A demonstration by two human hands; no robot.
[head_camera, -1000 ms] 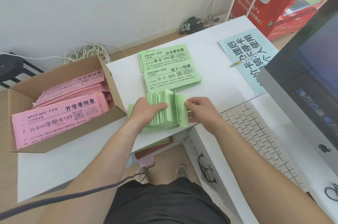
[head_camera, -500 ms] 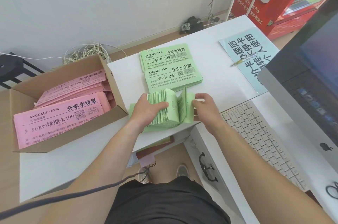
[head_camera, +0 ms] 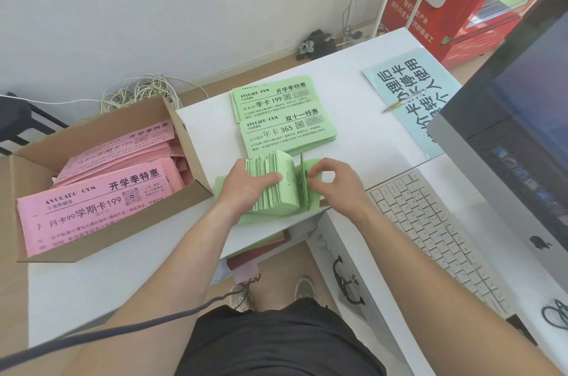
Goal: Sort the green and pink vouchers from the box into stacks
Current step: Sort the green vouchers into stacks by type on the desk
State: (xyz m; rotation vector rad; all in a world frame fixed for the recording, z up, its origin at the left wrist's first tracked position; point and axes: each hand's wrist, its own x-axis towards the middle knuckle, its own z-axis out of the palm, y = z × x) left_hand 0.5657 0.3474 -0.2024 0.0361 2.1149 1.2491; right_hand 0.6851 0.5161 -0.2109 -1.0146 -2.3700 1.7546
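At a white bench (head_camera: 353,120), a person's left grip (head_camera: 246,188) curls closed over a bent-back bundle of green vouchers (head_camera: 278,191). The right grip (head_camera: 333,182) pinches a single green sheet (head_camera: 302,179) standing on edge beside the bundle. Flat green stacks (head_camera: 282,117) lie just behind, and pink vouchers (head_camera: 101,200) fill the cardboard box (head_camera: 129,232) at left.

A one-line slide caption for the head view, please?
Left hand holds a green voucher bundle, right hand pinches one sheet; pink vouchers lie in the box.
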